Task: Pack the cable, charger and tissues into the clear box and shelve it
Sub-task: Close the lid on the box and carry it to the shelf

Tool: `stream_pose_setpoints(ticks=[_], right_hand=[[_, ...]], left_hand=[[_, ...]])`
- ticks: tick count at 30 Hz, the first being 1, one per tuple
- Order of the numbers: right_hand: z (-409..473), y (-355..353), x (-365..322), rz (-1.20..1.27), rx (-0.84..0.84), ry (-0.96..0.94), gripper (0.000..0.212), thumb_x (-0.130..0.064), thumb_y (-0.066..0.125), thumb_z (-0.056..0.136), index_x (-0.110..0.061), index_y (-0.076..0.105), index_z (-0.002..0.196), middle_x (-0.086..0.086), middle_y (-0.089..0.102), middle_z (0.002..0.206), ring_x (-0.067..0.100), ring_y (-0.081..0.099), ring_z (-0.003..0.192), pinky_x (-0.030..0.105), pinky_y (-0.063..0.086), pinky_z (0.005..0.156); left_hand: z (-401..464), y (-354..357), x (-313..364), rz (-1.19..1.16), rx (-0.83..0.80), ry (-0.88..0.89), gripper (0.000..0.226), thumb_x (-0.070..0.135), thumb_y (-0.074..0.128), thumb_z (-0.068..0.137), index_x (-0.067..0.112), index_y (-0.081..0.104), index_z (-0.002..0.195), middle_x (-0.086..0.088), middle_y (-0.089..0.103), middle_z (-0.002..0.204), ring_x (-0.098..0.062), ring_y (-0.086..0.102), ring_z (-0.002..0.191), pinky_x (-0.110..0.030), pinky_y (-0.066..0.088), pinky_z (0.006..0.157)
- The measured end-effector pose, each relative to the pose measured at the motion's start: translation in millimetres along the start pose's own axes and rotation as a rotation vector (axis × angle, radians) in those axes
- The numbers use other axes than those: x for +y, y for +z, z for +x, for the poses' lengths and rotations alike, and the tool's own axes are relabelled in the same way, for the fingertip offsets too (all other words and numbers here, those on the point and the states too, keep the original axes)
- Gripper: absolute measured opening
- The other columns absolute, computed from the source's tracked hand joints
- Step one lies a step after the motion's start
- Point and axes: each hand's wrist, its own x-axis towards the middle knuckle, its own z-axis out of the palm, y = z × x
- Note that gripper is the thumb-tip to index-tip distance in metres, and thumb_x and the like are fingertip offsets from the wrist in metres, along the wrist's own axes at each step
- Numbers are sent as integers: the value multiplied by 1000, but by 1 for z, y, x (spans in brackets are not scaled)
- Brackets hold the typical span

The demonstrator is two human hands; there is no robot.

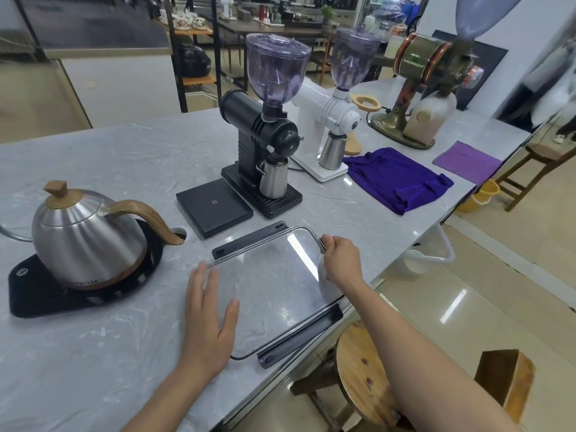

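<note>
Clear box lid [274, 285] flat on marble counter [93, 353], left hand [208, 319] open beside it, right hand [341, 260] gripping far-right corner

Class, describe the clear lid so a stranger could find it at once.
On the grey marble counter, look at the near edge in front of the steel kettle. The flat clear plastic lid lies there; alone among its neighbours, it is see-through, with black clip bars on two sides.

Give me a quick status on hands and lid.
Left hand flat on the clear lid. Right hand grips its far edge. Cable, charger, tissues not in view.
</note>
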Motion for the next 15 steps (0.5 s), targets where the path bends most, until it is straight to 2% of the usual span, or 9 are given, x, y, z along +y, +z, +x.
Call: stream_pose_setpoints(ticks=[2, 4, 5, 7, 8, 9, 11, 15], right_hand=[[-1, -3, -4, 25, 14, -3, 47, -33, 41, 100, -1, 57, 69, 11, 59, 64, 37, 59, 61, 44, 52, 62], [-3, -7, -8, 48, 31, -11, 49, -33, 41, 101, 2, 56, 71, 18, 61, 68, 41, 61, 61, 53, 54, 64], [-4, -8, -10, 53, 38, -17, 50, -34, 40, 101, 4, 57, 74, 21, 62, 71, 44, 61, 64, 55, 54, 65], [-6, -10, -16, 65, 48, -33, 50, -34, 40, 102, 4, 57, 75, 20, 61, 69, 44, 60, 64, 58, 54, 64], [-8, -11, -19, 73, 53, -46, 50, -34, 40, 102, 1, 55, 71, 16, 57, 65, 41, 58, 61, 58, 54, 63], [-9, -11, -23, 79, 56, -60, 49, -34, 39, 101, -3, 52, 67, 12, 53, 61, 38, 56, 59, 57, 54, 62], [-12, -13, -32, 86, 59, -86, 48, -36, 38, 102, -5, 51, 67, 12, 53, 61, 40, 58, 61, 57, 54, 65], [-18, -15, -50, 107, 83, -149, 48, -39, 35, 101, -7, 48, 67, 13, 56, 62, 43, 61, 65, 56, 53, 67]], left_hand=[[-1, 0, 7, -147, 58, -154, 74, 52, 36, 96, 18, 11, 157, 11, -3, 165, 4, -5, 148, -2, 0, 111], [0, -1, 11, -295, 89, -324, 73, 52, 40, 99, 21, 8, 157, 9, 2, 166, 12, 1, 143, -4, 5, 109], [2, -2, 14, -411, 78, -396, 68, 48, 41, 102, 24, 9, 157, 6, 10, 165, 9, 12, 142, -10, 11, 111], [5, -6, 21, -713, 64, -479, 50, 40, 40, 103, 26, 28, 150, 0, 39, 154, -5, 50, 129, -25, 35, 109], [7, -10, 25, -807, 80, -489, 37, 38, 39, 104, 26, 41, 139, -2, 52, 141, -11, 65, 113, -31, 48, 100], [9, -14, 29, -841, 108, -495, 25, 38, 38, 105, 29, 48, 127, -3, 59, 128, -17, 72, 98, -31, 55, 88], [13, -23, 35, -863, 169, -502, 21, 39, 35, 106, 30, 49, 119, -8, 63, 112, -21, 74, 80, -28, 60, 68], [23, -43, 41, -858, 228, -545, 39, 45, 28, 106, 16, 47, 125, -16, 62, 92, -18, 64, 52, -28, 56, 48]])
